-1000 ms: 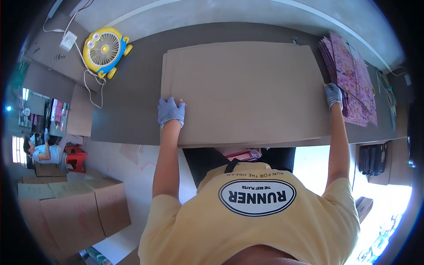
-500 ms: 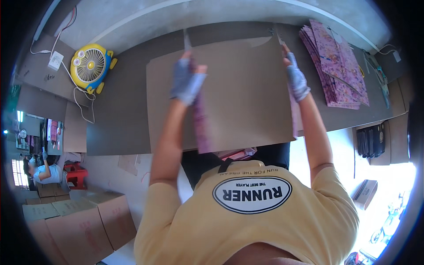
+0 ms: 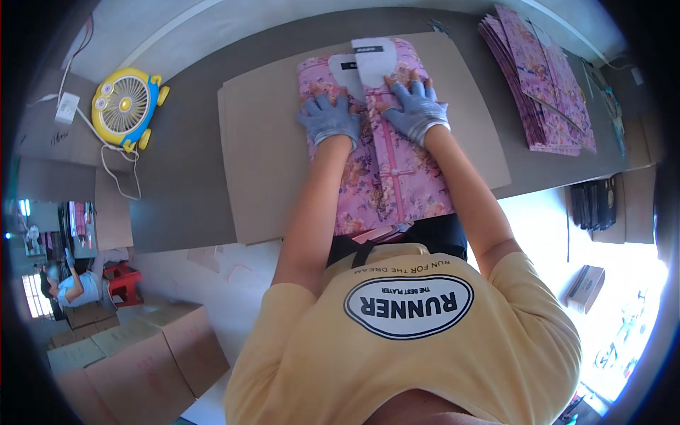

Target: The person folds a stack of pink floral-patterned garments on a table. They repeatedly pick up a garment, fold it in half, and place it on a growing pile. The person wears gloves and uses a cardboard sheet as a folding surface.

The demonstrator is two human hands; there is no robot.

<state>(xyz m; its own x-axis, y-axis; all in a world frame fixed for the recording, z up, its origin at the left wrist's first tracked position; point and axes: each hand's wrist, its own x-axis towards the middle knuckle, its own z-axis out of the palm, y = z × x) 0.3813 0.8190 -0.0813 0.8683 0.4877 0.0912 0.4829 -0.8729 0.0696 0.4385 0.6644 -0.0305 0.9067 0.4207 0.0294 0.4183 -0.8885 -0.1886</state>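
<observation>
A pink floral garment with pink piping and a knotted fastening down its front lies on a large brown cardboard sheet. Its two sides meet and overlap at the middle, and white lining with dark labels shows at the top. My left hand rests flat on the left side, fingers spread. On the overlapping right side, near the white lining, my right hand presses down with its fingers apart. Both hands wear grey-blue fingerless gloves.
At the table's right lies a stack of pink floral pieces. A yellow and blue fan with a white cord stands at the left. Cardboard boxes sit on the floor lower left, with another person beyond, near a red stool.
My hands held the pink fabric apart at both sides of the cardboard. They have come together toward the middle, and the garment now lies flat under open palms. The view has shifted slightly.
</observation>
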